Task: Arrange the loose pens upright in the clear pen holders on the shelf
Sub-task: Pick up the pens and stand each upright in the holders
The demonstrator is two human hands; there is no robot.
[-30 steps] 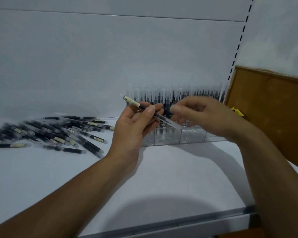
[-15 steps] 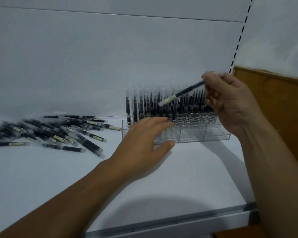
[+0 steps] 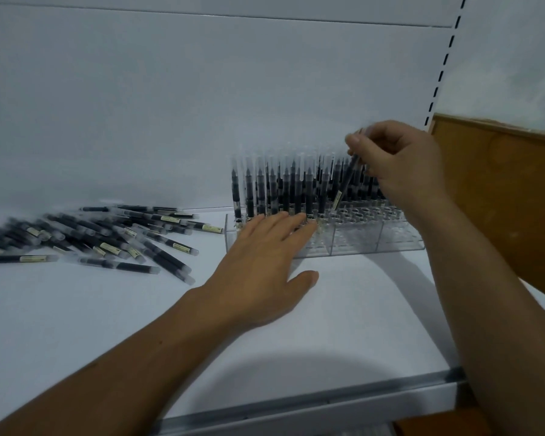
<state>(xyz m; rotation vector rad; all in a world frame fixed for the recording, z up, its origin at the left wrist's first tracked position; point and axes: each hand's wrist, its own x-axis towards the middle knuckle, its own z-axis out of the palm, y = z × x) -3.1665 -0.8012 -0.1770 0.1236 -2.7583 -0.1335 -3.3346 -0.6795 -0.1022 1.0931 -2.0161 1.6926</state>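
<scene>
A clear pen holder stands on the white shelf, its back and left slots filled with several upright black pens. My right hand pinches one black pen near its top, tilted steeply, its labelled lower end just above the empty front slots. My left hand lies flat with straight fingers, fingertips touching the holder's front left edge. A pile of loose black pens lies on the shelf to the left.
The white shelf has a metal front lip. A brown wooden board stands close to the right of the holder. The white back panel rises directly behind the pens.
My right hand has turned the pen from nearly level to steeply tilted and lowered it toward the holder. My left hand has slid forward until its fingertips reach the holder's front.
</scene>
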